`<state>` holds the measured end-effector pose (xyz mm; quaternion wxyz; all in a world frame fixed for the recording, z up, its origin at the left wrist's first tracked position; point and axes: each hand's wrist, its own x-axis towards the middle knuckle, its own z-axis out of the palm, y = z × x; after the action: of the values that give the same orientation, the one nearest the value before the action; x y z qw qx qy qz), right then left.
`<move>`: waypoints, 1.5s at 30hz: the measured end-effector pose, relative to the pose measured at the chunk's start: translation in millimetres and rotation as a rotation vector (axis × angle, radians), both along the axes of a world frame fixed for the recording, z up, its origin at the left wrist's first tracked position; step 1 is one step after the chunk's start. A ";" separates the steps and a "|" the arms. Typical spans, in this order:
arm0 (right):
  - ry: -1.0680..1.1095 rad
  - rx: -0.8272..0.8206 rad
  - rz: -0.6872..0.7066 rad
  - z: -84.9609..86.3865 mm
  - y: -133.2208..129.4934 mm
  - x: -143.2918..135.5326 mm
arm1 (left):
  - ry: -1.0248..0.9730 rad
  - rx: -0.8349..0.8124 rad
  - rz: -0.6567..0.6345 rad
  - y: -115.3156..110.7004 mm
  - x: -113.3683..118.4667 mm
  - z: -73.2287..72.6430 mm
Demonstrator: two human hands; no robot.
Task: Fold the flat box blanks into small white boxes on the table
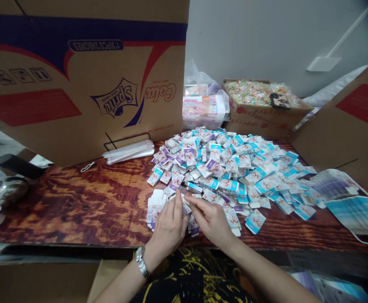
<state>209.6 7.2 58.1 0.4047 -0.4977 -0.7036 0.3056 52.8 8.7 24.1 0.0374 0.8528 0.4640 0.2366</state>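
Note:
A big heap of small folded paper boxes [234, 168], white with blue or purple print, lies on the wood-patterned table [86, 202]. My left hand [168, 227], with a watch on the wrist, holds a stack of flat unfolded box blanks [156, 207] at the table's near edge. My right hand [212, 221] meets it from the right, its fingers pinching a small box [190, 201] between the two hands. Another small box [255, 221] lies just right of my right hand.
A large Sprite and Cola carton [83, 80] stands at the back left. A box of colourful small pieces [259, 105] sits at the back. Stacked flat blanks [350, 206] lie at the right. A clear plastic packet [128, 151] and a metal kettle [1, 189] are at the left.

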 end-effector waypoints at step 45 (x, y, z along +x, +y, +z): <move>0.761 -0.334 -0.395 -16.8 83.0 42.6 | -0.051 0.064 0.164 1.9 -28.6 3.5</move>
<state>252.2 90.2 41.3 0.5989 -0.5330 -0.3380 0.4929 24.2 10.7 27.7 0.0025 0.8064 0.5234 0.2752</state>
